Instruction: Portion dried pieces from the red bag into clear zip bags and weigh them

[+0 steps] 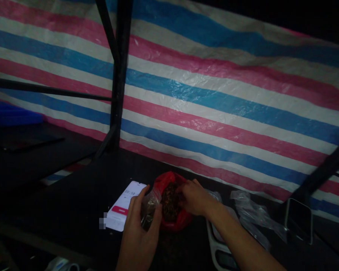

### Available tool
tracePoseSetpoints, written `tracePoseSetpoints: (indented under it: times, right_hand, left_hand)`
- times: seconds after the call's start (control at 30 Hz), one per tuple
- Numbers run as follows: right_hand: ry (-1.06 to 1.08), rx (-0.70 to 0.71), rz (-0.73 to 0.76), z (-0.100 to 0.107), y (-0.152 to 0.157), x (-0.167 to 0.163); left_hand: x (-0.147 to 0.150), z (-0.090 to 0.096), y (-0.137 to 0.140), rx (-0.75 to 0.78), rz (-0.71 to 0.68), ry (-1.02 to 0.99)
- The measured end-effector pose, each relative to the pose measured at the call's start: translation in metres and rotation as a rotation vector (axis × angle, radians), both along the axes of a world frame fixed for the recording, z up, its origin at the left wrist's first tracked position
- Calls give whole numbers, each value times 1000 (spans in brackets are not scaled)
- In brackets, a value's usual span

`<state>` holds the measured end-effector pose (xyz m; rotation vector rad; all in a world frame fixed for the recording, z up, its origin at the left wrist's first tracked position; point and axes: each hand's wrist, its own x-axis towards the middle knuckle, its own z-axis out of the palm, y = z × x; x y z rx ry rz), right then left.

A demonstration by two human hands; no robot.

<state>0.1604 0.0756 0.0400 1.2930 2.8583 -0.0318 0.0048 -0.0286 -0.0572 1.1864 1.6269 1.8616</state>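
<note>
A red plastic bag (pixel 183 222) stands with its mouth rolled open, full of small dark brown pieces (pixel 169 203) whose kind I cannot make out in the dim light. My right hand (pixel 193 197) reaches into it from the right, fingertips bent down among the pieces. What those fingers pinch, if anything, is hidden. Just left of the red bag, my left hand (pixel 141 222) curves its thumb and fingers around a small clear plastic bag (pixel 151 201). Something dark shows inside that clear bag.
A lit phone (pixel 115 218) showing a running timer lies left of my left hand. Under my right forearm sits a white scale (pixel 214 244), with loose clear plastic bags (pixel 251 209) beyond. Another phone (pixel 299 222) leans at the right. A dark post (pixel 118 75) rises before the striped sheet (pixel 214 94).
</note>
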Motion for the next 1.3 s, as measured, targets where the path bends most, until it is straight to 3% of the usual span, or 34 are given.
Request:
tracePoseSetpoints:
  times: [0.1,0.27,0.4,0.63,0.8,0.93,1.13,1.3]
  right_hand:
    - [-32,-9,-3,2,1,0]
    - [-75,20,-96,2,17,0]
    - [-93,-48,-107,-2,33,-4]
    - [15,-235,8,-17,40,-11]
    - [249,-338,7,-30,39,-10]
    - [475,-410,-14,-33,36,0]
    - [730,-512,-8,-20,29,18]
    - [816,-605,56,7,5,20]
  left_hand:
    - [-4,5,4,-17,-9,37]
    - [-5,-4,4,-50,-29,233]
    - [2,-9,1,-133,3,317]
    - [14,-6,8,-113,-74,50]
    - [16,-6,14,-114,-80,-168]
    - [14,-10,15,-69,-95,-119]
    - [12,-9,24,-53,-15,135]
    - [16,2,28,-82,3,135]
